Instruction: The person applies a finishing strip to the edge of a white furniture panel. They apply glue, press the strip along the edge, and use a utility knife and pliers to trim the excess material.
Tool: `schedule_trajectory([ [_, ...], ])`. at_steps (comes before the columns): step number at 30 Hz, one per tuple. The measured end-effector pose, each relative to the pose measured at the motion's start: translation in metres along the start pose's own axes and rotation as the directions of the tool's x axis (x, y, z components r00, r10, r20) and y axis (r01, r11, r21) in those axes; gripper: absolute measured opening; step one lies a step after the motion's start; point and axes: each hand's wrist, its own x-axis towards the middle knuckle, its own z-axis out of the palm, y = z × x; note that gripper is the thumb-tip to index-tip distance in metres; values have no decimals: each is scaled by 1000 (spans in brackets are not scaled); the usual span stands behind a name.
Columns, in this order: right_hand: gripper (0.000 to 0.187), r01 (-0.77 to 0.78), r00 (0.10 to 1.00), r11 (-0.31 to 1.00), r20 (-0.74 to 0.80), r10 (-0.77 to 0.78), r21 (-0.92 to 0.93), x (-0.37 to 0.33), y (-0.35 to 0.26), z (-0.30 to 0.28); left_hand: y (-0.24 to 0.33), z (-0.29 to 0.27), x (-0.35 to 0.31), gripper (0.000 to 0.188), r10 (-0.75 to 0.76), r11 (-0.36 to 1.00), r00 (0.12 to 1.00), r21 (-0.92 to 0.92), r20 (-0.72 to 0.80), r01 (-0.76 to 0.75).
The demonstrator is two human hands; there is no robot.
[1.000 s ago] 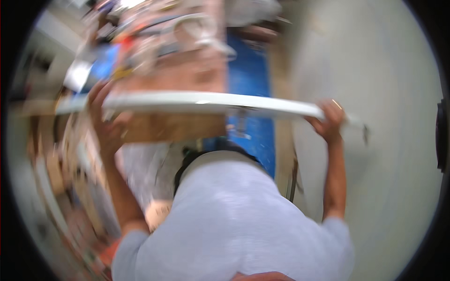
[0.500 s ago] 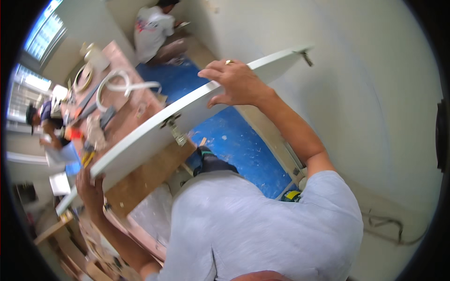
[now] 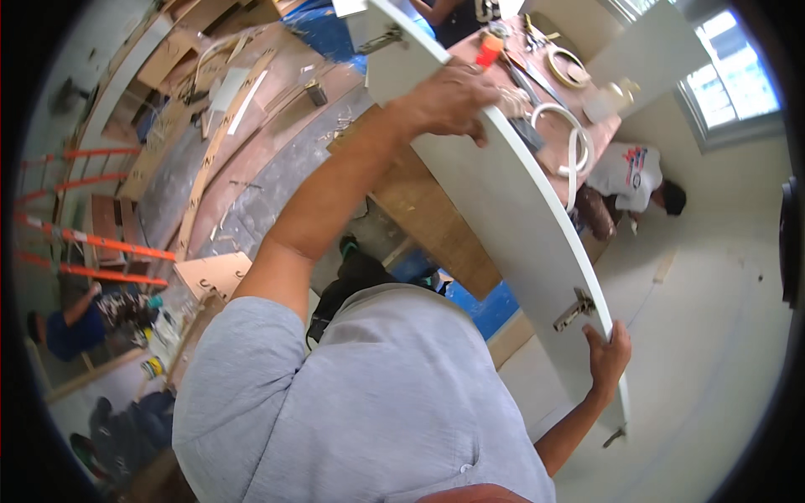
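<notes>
A long white cabinet door (image 3: 511, 180) with metal hinges hangs in front of my body, slanting from the upper middle down to the lower right. My left hand (image 3: 444, 101) is closed over its top edge toward the far end. At the lower right end my right hand (image 3: 610, 356) grips the same edge, beside a metal hinge (image 3: 574, 309). Another hinge (image 3: 381, 39) sticks out at the far end, and a third (image 3: 615, 436) sits near the closest corner. Parts of the fingers on the panel's other side are hidden.
Beyond the door a worktable (image 3: 587, 126) carries a tape roll (image 3: 568, 67), a white coiled strip (image 3: 574, 147) and a bottle (image 3: 608, 99). A person (image 3: 625, 178) crouches by the wall. Left, an orange ladder (image 3: 109, 243) stands near wood boards; another person (image 3: 71, 331) is beyond it.
My body has turned to the left, carrying the door with it. The worktable and crouching person now appear to the right. The left hand's grip seems farther along the edge from the end.
</notes>
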Motion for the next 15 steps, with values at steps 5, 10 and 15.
schedule_trajectory([
  [5, 37, -124, 982, 991, 147, 116, 41, 4, -6, -11, -3, 13, -8, 51, 94, 994, 989, -41, -113, -99],
  [10, 37, -296, 953, 947, 104, 284, 126, 4, -3, -3, -7, 9, -2, 46, 110, 982, 990, -143, -93, -122],
  [15, 38, -376, 927, 904, 82, 367, 204, -2, -6, 1, -11, 10, 17, 42, 171, 970, 984, -167, -42, -176],
])
